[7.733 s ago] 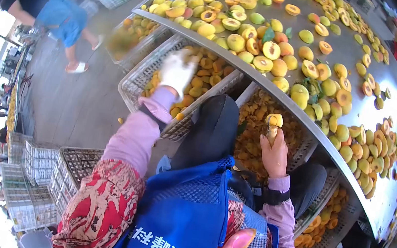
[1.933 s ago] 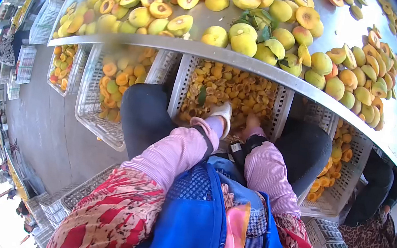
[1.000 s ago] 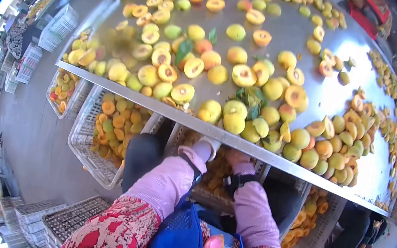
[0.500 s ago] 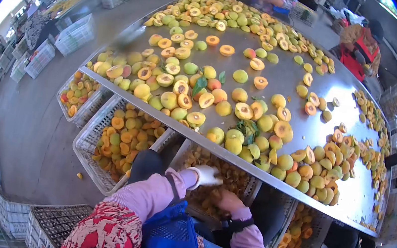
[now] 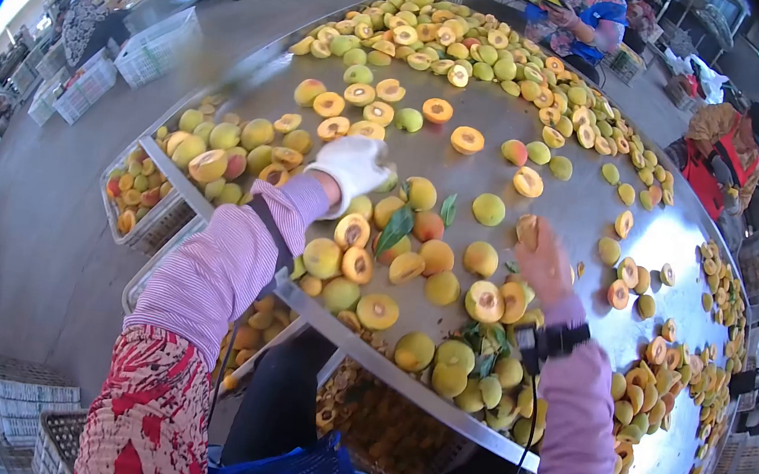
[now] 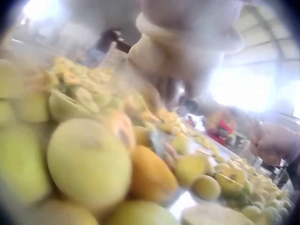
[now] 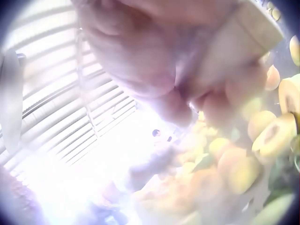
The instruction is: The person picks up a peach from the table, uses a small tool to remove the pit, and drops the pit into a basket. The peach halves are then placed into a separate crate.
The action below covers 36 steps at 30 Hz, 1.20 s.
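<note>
The left hand [image 5: 352,171], in a white glove, reaches over the apricot-like fruit [image 5: 322,256] on the metal table, its fingertips beside a green fruit. In the left wrist view this hand [image 6: 178,56] is blurred, fingers hanging down, no fruit clearly in its grasp. Farther right, the bare right hand [image 5: 544,263] is above the table by halved fruit [image 5: 485,301]. The right wrist view shows this hand [image 7: 140,51] curled round a pale handle-like piece [image 7: 241,42]; its far end is hidden.
The metal table edge [image 5: 398,383] crosses in front of the knees, above a crate of cut pieces [image 5: 373,428]. Another fruit crate [image 5: 151,224] stands at the left. Two people [image 5: 576,18] [image 5: 719,167] are at the far side, and stacked crates [image 5: 24,392] at lower left.
Both hands have risen from the crate under the table to above the tabletop, the left one moving up and leftward, the right one up and rightward. The head view has shifted too.
</note>
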### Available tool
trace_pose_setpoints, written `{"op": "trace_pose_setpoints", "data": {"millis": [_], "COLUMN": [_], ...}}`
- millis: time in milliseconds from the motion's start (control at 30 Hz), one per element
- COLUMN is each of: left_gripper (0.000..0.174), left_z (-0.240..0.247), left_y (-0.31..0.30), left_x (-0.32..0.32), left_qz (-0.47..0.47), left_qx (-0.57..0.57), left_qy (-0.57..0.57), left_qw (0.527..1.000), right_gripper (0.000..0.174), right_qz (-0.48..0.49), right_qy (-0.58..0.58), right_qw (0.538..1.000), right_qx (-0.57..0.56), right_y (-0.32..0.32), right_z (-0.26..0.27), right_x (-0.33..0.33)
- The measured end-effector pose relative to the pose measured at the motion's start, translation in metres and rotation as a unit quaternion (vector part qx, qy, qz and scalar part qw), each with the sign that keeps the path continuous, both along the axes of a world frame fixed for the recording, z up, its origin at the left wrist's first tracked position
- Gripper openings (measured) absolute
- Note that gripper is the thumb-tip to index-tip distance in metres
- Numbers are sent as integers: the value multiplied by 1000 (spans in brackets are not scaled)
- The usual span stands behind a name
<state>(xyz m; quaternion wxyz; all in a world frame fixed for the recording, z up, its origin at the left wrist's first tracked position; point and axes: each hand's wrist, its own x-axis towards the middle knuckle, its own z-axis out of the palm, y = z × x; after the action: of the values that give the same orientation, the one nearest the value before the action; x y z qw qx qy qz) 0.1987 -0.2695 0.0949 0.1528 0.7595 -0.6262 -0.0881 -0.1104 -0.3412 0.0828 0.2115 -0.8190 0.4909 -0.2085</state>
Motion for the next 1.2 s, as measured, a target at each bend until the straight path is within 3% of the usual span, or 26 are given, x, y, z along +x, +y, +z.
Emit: {"op": "trace_pose_setpoints", "data": {"millis": [67,133,200,233,300,333,367,433,467,567,633,700,767,800,833,900,933,967,1033,1100,1133,1167,1200], "left_gripper": [37,36,38,40,45,49,53,63,67,50,45,40,34,28,28,33,33,30,31,33,37,37,37], "left_z": [-11,-40,-59,-68,-66,-56,-50,-37,-43,-56,-55,-43,-15,-5,-1,0,-14,-29,0,-19,-26,-30,-28], "left_y": [-18,-42,-60,-65,-72,-75,-76,-72,-70,-67,-56,-40,-10,6,21,51,62,75,129,155,170,183,199], "left_x": [23,43,52,50,50,51,52,52,51,43,34,26,9,1,-6,-23,-35,-50,-83,-102,-117,-130,-140], "left_qz": [30,24,49,83,97,108,113,96,92,20,13,3,33,67,66,77,1,13,43,0,-3,12,18], "left_qx": [-19,-42,-27,-20,-15,-1,14,74,50,49,11,-27,-85,-167,-163,-207,-289,-249,-161,-85,-94,-83,-71], "left_qy": [-77,-127,-160,-173,-163,-115,-62,-70,-81,-60,-54,-45,-17,64,63,347,530,712,882,922,919,932,944], "left_qw": [996,991,986,981,982,988,992,990,991,997,998,999,996,982,982,912,797,656,442,378,383,352,323], "right_gripper": [34,34,38,43,47,48,45,42,42,42,43,43,45,46,46,45,44,44,40,36,36,36,39], "right_qz": [-42,-60,-114,-86,75,-68,-45,-32,-27,6,81,116,229,233,236,216,196,194,112,95,35,-26,11], "right_qy": [-12,18,80,49,-30,20,87,138,132,203,165,135,10,55,101,96,92,93,7,-54,-70,-84,-57], "right_qw": [999,994,988,993,984,993,995,988,988,979,982,983,962,965,964,967,969,969,992,992,982,955,988], "right_qx": [4,-86,-67,-56,-159,98,22,-66,-71,13,-50,43,151,111,73,98,118,123,63,54,171,284,141], "right_y": [-57,-122,-137,-145,-212,-185,-176,-151,-145,-116,-84,-34,10,47,84,125,143,158,182,188,194,200,198], "right_z": [-29,-48,-50,-54,-132,-83,-71,-59,-50,-33,-28,-16,-34,-16,2,-10,-15,-16,-17,-25,-5,12,-6], "right_x": [-2,11,28,34,17,37,47,59,64,63,54,40,19,20,18,3,-5,-10,-15,-20,-15,-11,-20]}}
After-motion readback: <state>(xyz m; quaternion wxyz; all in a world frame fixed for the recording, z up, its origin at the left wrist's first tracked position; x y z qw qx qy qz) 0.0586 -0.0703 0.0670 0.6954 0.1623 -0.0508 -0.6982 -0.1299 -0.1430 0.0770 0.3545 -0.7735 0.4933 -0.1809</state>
